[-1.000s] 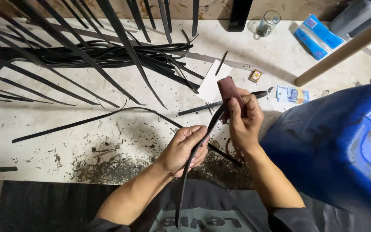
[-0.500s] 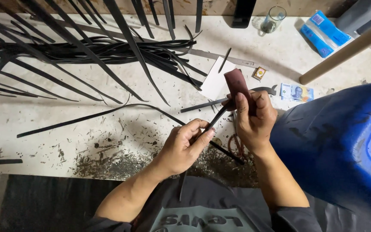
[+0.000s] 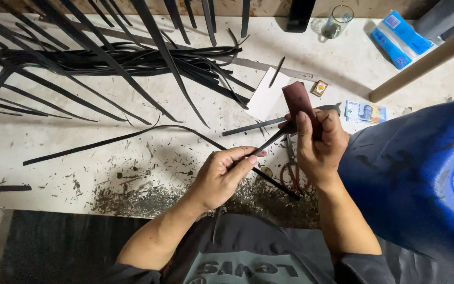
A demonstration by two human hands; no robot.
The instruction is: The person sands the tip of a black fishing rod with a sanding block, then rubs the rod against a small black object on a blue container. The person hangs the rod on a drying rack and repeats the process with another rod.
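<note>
Left hand (image 3: 222, 176) pinches thin dark strip (image 3: 269, 143) | right hand (image 3: 319, 142) fingers clamp folded brown abrasive sheet (image 3: 298, 101) around it, above shavings pile (image 3: 132, 197) on surface (image 3: 53, 173) | best kept taut, strokes even

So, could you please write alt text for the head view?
The left hand grips a thin dark strip while the right hand presses a folded brown abrasive sheet against it, above a white, shavings-strewn table.
</note>
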